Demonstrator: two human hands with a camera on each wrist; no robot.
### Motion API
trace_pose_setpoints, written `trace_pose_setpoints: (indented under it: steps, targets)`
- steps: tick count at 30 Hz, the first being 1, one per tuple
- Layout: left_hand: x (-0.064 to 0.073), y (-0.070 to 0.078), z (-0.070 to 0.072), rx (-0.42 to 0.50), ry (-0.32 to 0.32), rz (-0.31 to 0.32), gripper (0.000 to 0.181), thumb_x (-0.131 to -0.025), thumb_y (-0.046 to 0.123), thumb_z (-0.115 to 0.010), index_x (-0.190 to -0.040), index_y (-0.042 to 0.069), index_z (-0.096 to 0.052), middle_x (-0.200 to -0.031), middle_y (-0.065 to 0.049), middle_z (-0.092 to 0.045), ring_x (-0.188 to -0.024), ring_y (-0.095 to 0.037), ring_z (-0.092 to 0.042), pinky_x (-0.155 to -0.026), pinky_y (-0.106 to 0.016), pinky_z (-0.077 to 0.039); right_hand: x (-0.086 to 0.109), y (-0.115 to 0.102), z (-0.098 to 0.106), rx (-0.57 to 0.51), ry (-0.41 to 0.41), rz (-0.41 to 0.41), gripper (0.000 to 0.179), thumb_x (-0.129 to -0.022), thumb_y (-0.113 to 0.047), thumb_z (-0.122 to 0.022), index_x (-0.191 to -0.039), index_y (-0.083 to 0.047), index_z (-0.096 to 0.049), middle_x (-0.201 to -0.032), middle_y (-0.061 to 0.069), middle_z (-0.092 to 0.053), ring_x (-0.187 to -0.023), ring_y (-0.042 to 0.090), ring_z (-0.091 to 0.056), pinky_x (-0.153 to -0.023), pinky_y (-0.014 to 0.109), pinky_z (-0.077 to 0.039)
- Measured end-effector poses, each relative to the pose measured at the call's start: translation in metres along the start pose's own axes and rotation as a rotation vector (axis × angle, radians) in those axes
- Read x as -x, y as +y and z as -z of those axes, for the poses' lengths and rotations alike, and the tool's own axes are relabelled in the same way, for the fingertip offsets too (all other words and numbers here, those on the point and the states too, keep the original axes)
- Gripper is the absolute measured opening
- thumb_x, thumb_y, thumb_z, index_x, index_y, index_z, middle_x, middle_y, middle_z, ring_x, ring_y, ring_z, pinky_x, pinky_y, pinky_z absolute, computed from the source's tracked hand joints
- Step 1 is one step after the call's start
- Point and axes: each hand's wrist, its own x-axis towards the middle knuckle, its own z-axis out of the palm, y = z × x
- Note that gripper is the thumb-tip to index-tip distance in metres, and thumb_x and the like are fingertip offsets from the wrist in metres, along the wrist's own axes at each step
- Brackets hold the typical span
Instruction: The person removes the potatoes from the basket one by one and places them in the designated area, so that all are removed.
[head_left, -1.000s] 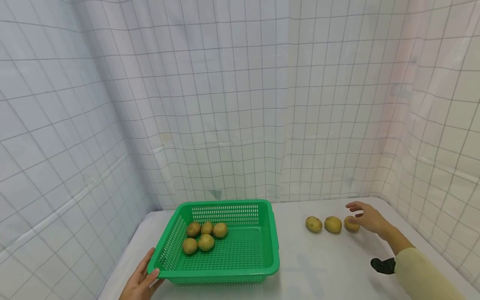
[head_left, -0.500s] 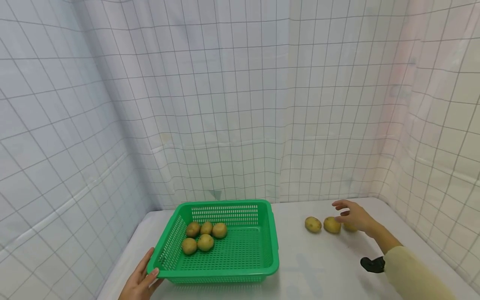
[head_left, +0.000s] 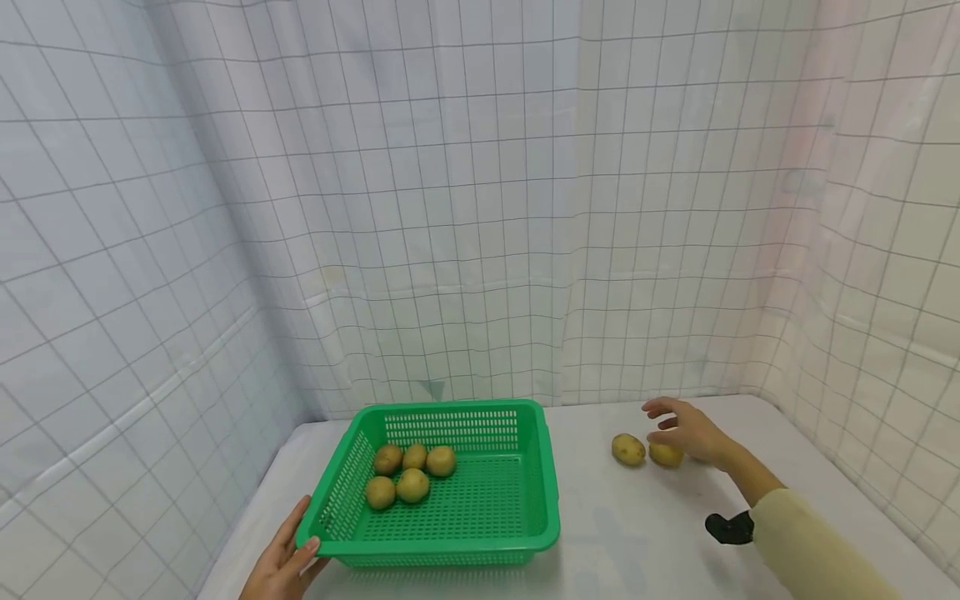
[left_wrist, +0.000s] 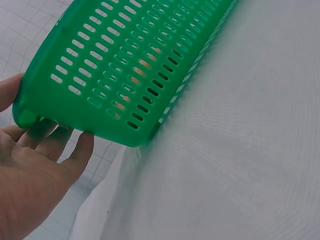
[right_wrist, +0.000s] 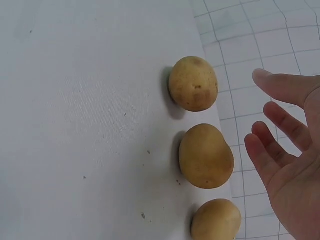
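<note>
My left hand (head_left: pixel 279 560) grips the near left corner of a green plastic basket (head_left: pixel 442 547), thumb over the rim and fingers beneath it, as the left wrist view also shows. Inside the basket, on its left side, lie several potatoes (head_left: pixel 412 486). My right hand (head_left: pixel 693 435) hovers over a row of three potatoes on the table, fingers spread and nothing held. In the head view the left potato (head_left: pixel 628 450) shows fully, the middle potato (head_left: pixel 666 455) partly, and the hand hides most of the third. All three appear in the right wrist view, apart from the fingers.
A white table (head_left: pixel 622 533) carries everything. White gridded sheeting (head_left: pixel 480 250) rises behind it and on both sides. A dark object (head_left: pixel 729 528) sits at the right wrist beside the pale sleeve (head_left: pixel 810 542).
My right hand has moved left, from the rightmost potato to above the middle one. The three potatoes stay in place. My left hand keeps its hold on the basket.
</note>
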Motion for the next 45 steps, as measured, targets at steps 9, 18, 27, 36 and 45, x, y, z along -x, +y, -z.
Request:
trace_pose_setpoints:
  steps: [9,18,27,36,45]
  targets:
    - [0.001,0.003,-0.001,0.002,-0.007,-0.014,0.085,-0.111,0.01,-0.046,-0.157,-0.002,0.024,-0.158,-0.034,0.028,-0.115,0.014,-0.049,-0.088,-0.019,-0.048,-0.014,-0.01,-0.019,-0.032,-0.02,0.002,0.051,-0.094,-0.011,-0.078,-0.138,0.001,-0.057,-0.136,0.027,-0.056,-0.122,0.045,-0.056,-0.095,0.051,-0.052]
    - [0.001,0.004,0.001,-0.004,-0.011,-0.021,0.083,-0.112,0.01,-0.044,-0.157,-0.001,0.025,-0.157,-0.035,0.027,-0.115,0.013,-0.05,-0.087,-0.02,-0.048,-0.025,-0.019,-0.04,-0.046,-0.044,0.071,0.045,-0.095,-0.012,-0.077,-0.136,-0.005,-0.06,-0.135,0.023,-0.059,-0.122,0.045,-0.056,-0.094,0.05,-0.052]
    - [0.001,-0.001,0.0,0.006,0.02,0.015,0.083,-0.112,0.011,-0.045,-0.159,0.0,0.022,-0.159,-0.031,0.025,-0.115,0.012,-0.051,-0.087,-0.02,-0.048,-0.033,-0.032,-0.052,-0.049,-0.064,0.056,0.05,-0.092,-0.016,-0.081,-0.137,-0.006,-0.061,-0.133,0.017,-0.061,-0.122,0.043,-0.057,-0.093,0.046,-0.054]
    - [0.004,-0.001,0.001,0.021,-0.019,-0.043,0.082,-0.112,0.009,-0.044,-0.158,-0.002,0.024,-0.167,-0.003,0.003,-0.12,0.011,-0.049,-0.091,-0.02,-0.048,-0.041,-0.05,-0.051,-0.032,-0.072,0.044,0.047,-0.094,-0.018,-0.08,-0.137,-0.011,-0.062,-0.132,0.012,-0.061,-0.123,0.039,-0.058,-0.095,0.049,-0.053]
    - [0.001,0.003,-0.004,-0.001,-0.02,-0.03,0.085,-0.111,0.01,-0.047,-0.159,-0.001,0.023,-0.16,-0.033,0.025,-0.118,0.013,-0.047,-0.09,-0.019,-0.048,-0.049,-0.064,-0.053,0.022,-0.101,0.148,0.046,-0.095,-0.017,-0.079,-0.136,-0.008,-0.061,-0.132,0.015,-0.062,-0.12,0.037,-0.06,-0.095,0.05,-0.052]
